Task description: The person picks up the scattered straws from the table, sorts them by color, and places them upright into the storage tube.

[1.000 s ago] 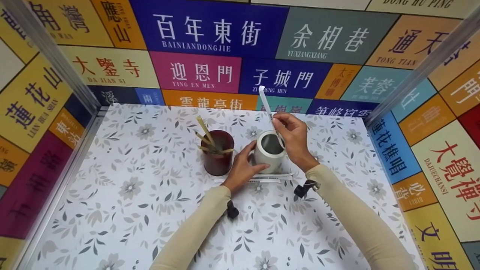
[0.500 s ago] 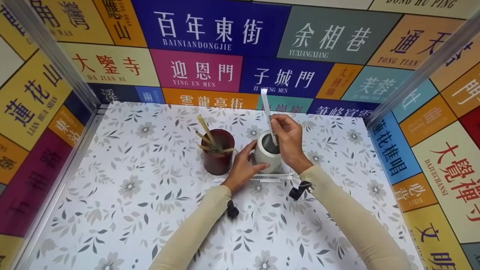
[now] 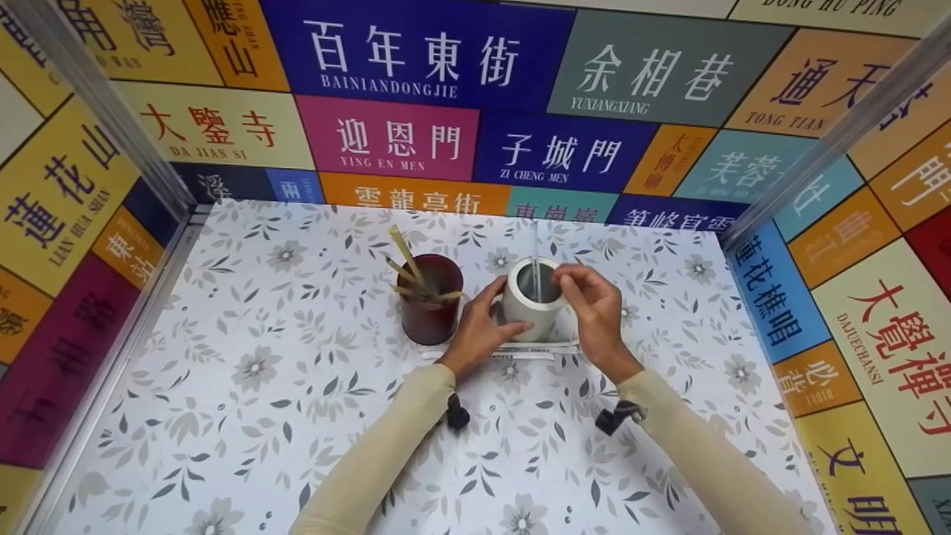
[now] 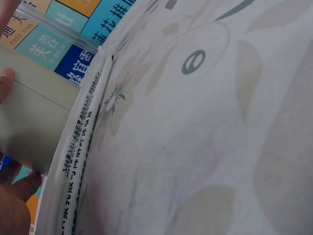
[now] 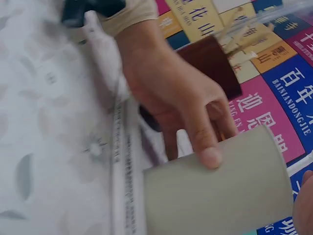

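Observation:
My left hand [image 3: 479, 331] wraps its thumb and fingers round a pale grey-white cup [image 3: 533, 321] that stands upright on the table; its thumb [image 5: 210, 157] lies along the wall in the right wrist view. A slim paper-wrapped straw [image 3: 534, 249] stands in the cup and rises above the rim. Beside the rim on the right is my right hand [image 3: 594, 312], its fingers bent and off the straw, fingertips right at the rim. In front of the cup lie several more wrapped straws [image 3: 513, 352], with print along their paper in the left wrist view.
A dark red cup [image 3: 429, 319] with several yellowish sticks [image 3: 405, 253] leaning in it stands just left of my left hand. A flower-patterned cloth [image 3: 260, 416] covers the table. Panels with printed characters [image 3: 416, 67] enclose the back and sides.
My right hand has brought the straw left and down into the cup, let go of it and drawn back right to the rim. The left hand keeps its hold on the cup.

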A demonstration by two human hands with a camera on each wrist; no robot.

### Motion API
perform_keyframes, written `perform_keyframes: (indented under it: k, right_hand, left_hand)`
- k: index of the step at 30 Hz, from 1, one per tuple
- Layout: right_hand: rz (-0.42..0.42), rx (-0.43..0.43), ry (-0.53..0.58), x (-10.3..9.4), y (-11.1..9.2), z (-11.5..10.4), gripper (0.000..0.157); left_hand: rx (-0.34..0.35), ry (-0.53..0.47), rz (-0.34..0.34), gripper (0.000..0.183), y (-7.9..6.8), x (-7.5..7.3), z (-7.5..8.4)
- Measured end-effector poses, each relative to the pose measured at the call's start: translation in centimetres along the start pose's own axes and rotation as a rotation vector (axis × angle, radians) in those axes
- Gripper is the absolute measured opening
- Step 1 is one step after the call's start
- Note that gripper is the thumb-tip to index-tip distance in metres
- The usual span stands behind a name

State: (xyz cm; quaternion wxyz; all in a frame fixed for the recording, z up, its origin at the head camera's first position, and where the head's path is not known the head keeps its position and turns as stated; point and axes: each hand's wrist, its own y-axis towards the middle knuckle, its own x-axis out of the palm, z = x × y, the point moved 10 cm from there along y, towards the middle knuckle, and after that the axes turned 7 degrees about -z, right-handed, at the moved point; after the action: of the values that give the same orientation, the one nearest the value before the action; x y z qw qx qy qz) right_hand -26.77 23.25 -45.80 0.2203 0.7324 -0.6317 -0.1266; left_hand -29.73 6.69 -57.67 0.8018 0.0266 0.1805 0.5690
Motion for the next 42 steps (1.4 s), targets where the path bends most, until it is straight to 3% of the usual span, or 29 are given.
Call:
perform_keyframes:
  k: [4, 7, 16, 20, 29, 42]
  right_hand:
    - [-0.087, -0.094, -0.064, 0.1, -3.0, -0.6, 0.014]
    - [-0.143, -0.119, -0.104, 0.4, -5.0, -0.3, 0.015]
    - [-0.256, 0.02, -0.363, 1.8, -8.6, 3.2, 0.025]
    - [-0.278, 0.039, -0.444, 2.2, -9.3, 4.7, 0.03]
    - [-0.325, 0.056, -0.547, 1.7, -9.9, 9.2, 0.025]
    - [-0.436, -0.062, -0.789, 3.2, -10.3, 9.7, 0.024]
  left_hand:
    - [0.007, 0.015, -0.002, 0.089, -0.1, 0.0, 0.1]
    - [0.013, 0.026, -0.007, 0.088, -0.1, 0.0, 0.2]
    - [0.005, 0.029, -0.022, 0.088, 0.0, 0.0, 0.3]
    - [0.012, 0.029, -0.022, 0.09, 0.2, 0.1, 0.4]
    - [0.007, -0.003, -0.026, 0.09, 0.0, -0.1, 0.6]
    - [0.005, -0.011, -0.017, 0.089, 0.1, 0.0, 0.2]
